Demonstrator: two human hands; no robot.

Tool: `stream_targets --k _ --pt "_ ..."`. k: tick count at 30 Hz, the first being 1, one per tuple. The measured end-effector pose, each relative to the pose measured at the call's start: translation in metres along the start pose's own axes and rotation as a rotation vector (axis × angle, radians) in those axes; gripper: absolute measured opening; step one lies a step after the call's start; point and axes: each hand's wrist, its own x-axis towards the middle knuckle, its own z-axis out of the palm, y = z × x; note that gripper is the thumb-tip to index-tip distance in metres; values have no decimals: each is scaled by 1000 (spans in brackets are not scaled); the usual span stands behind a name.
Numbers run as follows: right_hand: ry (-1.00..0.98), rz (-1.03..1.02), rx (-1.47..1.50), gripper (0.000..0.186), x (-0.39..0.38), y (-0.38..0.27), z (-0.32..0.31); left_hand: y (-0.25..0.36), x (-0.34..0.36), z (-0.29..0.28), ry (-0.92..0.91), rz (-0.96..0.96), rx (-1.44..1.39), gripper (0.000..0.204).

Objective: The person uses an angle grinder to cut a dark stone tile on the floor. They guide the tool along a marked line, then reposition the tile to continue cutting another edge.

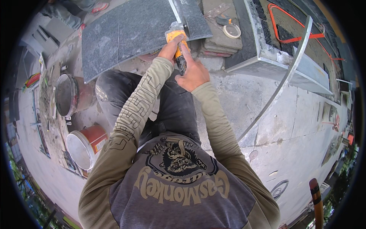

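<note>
An angle grinder (171, 34) with a yellow and black body and a round blade (185, 26) is over the front edge of a dark grey slab (133, 34), beside a pale straight strip (174, 10) lying on it. My left hand (167, 49) grips the front of the grinder's body. Lower and to the right, my right hand (193, 74) is wrapped round its black rear part. Whether the blade touches the stone is unclear. A roll of tape (231, 37) and a dark curved item (223, 19) lie on stacked boards (217, 45) right of the slab.
Two buckets (66, 95) (80, 150) stand at left. Another person's feet (98, 7) show at upper left. A metal-edged frame (274, 63) with orange tubing (286, 40) is at right, crossed by a long curved bar (278, 91). My bent legs are below the slab.
</note>
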Motion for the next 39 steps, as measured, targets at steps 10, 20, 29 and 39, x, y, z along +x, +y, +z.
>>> stream_targets --k 10,20,29,39 --pt "47 -42 -65 111 38 3 7 13 34 -4 38 10 5 43" --pt "4 -9 -36 113 65 1 12 20 61 -17 112 25 25 51" --pt "-1 6 -8 114 -10 1 -3 -8 -3 4 46 -4 3 44" --pt "52 6 34 112 -21 7 2 -20 -6 2 64 -5 14 45"
